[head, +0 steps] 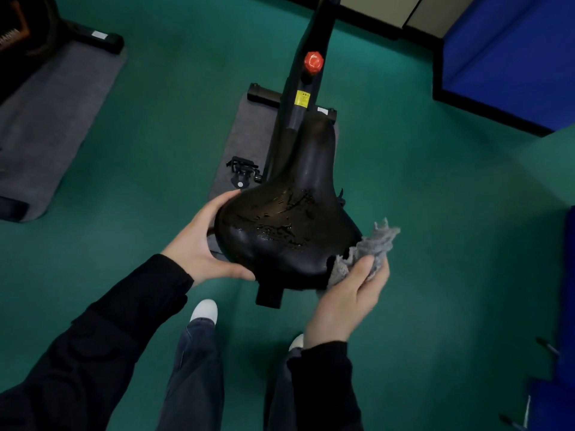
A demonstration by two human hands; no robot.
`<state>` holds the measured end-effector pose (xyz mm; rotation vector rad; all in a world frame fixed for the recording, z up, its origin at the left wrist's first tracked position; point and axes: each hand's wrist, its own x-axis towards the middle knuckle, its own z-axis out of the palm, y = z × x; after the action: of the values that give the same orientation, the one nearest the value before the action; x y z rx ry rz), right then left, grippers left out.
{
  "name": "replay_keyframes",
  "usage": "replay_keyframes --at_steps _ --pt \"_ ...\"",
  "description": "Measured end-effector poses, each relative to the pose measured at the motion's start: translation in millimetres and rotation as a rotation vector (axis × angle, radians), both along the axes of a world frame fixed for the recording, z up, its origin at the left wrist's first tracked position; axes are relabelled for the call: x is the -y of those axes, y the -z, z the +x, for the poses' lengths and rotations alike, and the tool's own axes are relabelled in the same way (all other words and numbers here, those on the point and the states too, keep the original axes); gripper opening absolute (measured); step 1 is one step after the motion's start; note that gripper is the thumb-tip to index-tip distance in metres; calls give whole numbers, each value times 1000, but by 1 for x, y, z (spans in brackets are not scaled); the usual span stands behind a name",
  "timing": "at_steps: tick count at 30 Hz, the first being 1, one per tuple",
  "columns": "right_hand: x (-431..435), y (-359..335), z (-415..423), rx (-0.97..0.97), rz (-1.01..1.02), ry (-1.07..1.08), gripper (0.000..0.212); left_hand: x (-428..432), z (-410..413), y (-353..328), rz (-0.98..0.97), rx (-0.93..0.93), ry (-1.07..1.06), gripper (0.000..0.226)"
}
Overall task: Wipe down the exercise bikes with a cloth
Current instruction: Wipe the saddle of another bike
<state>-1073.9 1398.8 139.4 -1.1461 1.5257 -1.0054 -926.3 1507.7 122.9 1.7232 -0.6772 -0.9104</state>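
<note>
White shoe (203, 310) nearest, on green floor (435, 197). Right hand (345, 300) grasps bunched grey cloth (375, 242), thumb clamped over it; cloth touches saddle (289, 219) at its right rear edge, just beyond the fingertips. Left hand (202, 244) grips the saddle's left rear rim, fingers curled round it. Saddle top cracked, glossy. Past the fingers: pedal (242, 172), grey mat (245, 135), yellow label (301, 98), red knob (313, 62)

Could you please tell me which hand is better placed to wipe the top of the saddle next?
The right hand, probably: it holds the grey cloth against the saddle at its rear right edge. The left hand grips the saddle's left side, without a cloth.
</note>
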Motion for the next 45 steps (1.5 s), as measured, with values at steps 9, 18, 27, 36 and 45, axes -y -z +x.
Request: replay_keyframes --at_steps 9,18,27,36,45 --pt "-14 -13 -4 -511 -807 -876 34 -6 -11 6 57 12 -138 125" --pt "60 -39 31 -479 -946 -1275 26 -10 -26 13 -1 -62 -271 109" --pt "89 -42 51 -468 -1000 -1439 28 -10 -26 16 29 -53 -258 113" --pt "69 -41 45 -297 -855 -1510 22 -10 -27 15 3 -67 -250 111" --pt "80 -42 11 -340 -828 -1325 22 -9 -29 18 -8 -48 -271 110"
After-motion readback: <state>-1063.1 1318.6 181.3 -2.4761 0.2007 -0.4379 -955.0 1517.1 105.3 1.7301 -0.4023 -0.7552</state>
